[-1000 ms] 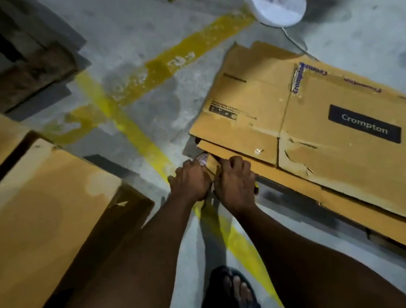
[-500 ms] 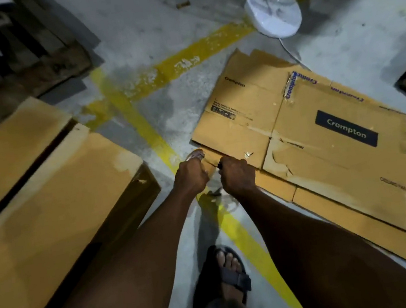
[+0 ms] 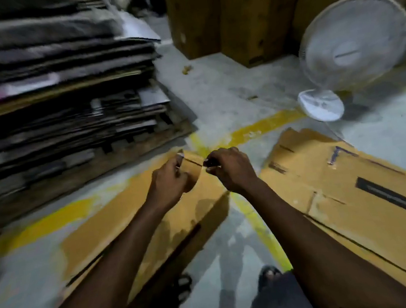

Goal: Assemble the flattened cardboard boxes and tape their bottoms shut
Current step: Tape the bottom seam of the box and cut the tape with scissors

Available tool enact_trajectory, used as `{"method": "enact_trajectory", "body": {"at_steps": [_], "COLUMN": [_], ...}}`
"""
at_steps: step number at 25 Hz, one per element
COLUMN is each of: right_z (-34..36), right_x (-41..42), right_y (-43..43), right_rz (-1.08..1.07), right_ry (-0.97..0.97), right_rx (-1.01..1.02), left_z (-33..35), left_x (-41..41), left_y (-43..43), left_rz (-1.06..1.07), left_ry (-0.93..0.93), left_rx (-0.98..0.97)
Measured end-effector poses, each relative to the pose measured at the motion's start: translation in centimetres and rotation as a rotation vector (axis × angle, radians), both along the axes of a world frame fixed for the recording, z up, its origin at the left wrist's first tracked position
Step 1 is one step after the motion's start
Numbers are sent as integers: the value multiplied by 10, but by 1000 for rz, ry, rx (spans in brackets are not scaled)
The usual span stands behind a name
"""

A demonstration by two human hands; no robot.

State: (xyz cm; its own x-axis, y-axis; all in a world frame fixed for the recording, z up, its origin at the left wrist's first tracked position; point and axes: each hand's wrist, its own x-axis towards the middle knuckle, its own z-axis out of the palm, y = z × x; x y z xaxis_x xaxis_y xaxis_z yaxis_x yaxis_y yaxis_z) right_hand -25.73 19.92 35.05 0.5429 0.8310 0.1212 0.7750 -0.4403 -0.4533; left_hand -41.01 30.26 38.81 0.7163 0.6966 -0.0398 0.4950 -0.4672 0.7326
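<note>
My left hand (image 3: 170,182) grips a brown tape roll (image 3: 192,179), which is blurred and partly hidden by my fingers. My right hand (image 3: 231,169) pinches a small dark end piece close beside the roll, and a thin strip seems to run between the two hands. Both hands are held up above the floor. Below them lies an assembled cardboard box (image 3: 133,221) on its side. A flattened cardboard box (image 3: 359,199) with a dark label lies on the floor to the right.
A tall stack of flattened cardboard (image 3: 53,96) on a pallet fills the left. A white pedestal fan (image 3: 353,44) stands at the back right, with upright cardboard boxes (image 3: 236,10) behind it. Yellow floor lines (image 3: 261,226) cross under my hands. My sandalled foot (image 3: 268,275) is below.
My hands have lifted off the edge of the flattened box on the floor and moved a little apart. The view has swung upward and to the left.
</note>
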Motion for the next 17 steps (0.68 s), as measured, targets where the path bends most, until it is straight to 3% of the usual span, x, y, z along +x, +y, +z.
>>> {"method": "enact_trajectory", "body": {"at_steps": [3, 7, 12, 17], "right_z": [13, 6, -28, -55], "right_x": [-106, -200, -242, -261], "right_y": [45, 91, 136, 176], "right_rz": [233, 538, 660, 800], "right_ry": [132, 304, 46, 252], "right_rx": [66, -109, -178, -200], "left_z": [17, -1, -48, -57], "left_x": [-117, -226, -267, -285], "left_y": [30, 57, 77, 103], "left_rz": [164, 339, 507, 574], "left_ry": [-9, -28, 54, 34], "left_rx": [-40, -106, -165, -144]}}
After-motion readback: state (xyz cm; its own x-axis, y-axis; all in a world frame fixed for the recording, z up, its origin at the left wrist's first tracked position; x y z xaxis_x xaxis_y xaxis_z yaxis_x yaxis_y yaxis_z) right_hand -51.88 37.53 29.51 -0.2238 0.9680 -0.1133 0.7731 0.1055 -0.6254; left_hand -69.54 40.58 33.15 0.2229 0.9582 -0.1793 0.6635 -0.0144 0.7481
